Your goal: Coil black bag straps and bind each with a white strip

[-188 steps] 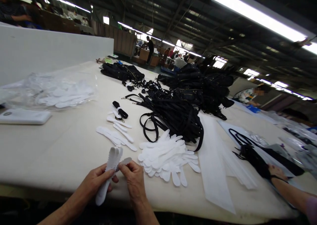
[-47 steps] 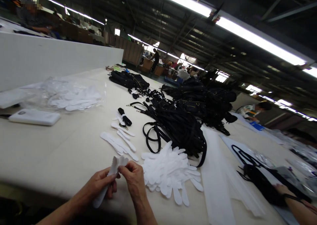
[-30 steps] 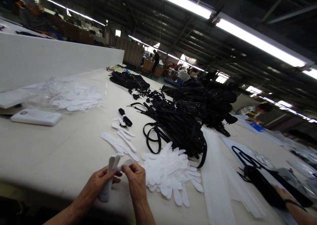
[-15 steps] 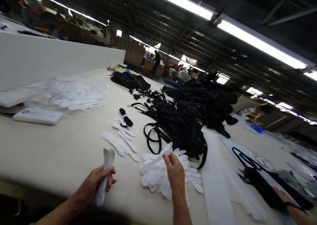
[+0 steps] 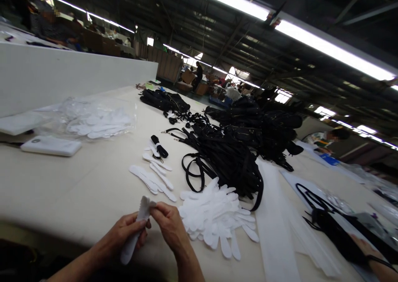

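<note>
Now that the right hand (image 5: 166, 218) has come back from over the pile (image 5: 217, 215), both hands meet at the strips (image 5: 143, 209), apparently working them together. The left hand (image 5: 132, 230) has a narrow grip round their middle, the right pinching their far end. The pile lies right of them on the table (image 5: 77, 191), black straps (image 5: 226, 162) farther beyond.

The head camera looks forward and down across the table (image 5: 77, 191), tilted.
</note>
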Tool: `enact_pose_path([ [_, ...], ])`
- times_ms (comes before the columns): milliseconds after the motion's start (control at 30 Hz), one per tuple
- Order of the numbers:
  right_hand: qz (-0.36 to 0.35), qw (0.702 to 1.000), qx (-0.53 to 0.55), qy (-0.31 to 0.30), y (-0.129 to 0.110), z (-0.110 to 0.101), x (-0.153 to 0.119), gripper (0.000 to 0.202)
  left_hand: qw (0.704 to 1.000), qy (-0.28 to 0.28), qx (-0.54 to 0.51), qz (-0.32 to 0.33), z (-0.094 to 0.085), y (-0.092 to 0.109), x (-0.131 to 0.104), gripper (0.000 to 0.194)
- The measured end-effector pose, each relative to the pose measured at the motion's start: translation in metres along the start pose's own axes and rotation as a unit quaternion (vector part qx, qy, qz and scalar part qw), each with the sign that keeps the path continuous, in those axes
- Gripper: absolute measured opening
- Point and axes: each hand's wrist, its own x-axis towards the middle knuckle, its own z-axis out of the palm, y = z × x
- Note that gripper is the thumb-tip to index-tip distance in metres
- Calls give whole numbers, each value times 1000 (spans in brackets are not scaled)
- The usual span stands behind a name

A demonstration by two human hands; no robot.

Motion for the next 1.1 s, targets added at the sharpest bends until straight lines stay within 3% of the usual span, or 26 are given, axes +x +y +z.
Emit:
enact_pose_path([
  [200, 28, 995, 52, 77, 12, 3, 3, 15, 1000, 3, 11, 10, 6, 6, 1, 43],
  [400, 41, 984, -44, 166, 18, 3, 1, 21, 999, 30, 28, 19, 8, 8, 2, 44],
  [600, 26, 981, -84, 175, 20, -1, -2, 20, 997, 74, 5, -3, 12, 8, 2, 48],
  [867, 19, 973, -131, 191, 22, 0, -2, 21, 998, 56, 34, -12, 12, 7, 3, 54],
  [1100, 20, 974, -143, 176, 17, 5, -4, 29, 997, 65, 44, -1, 18, 13, -4, 45],
])
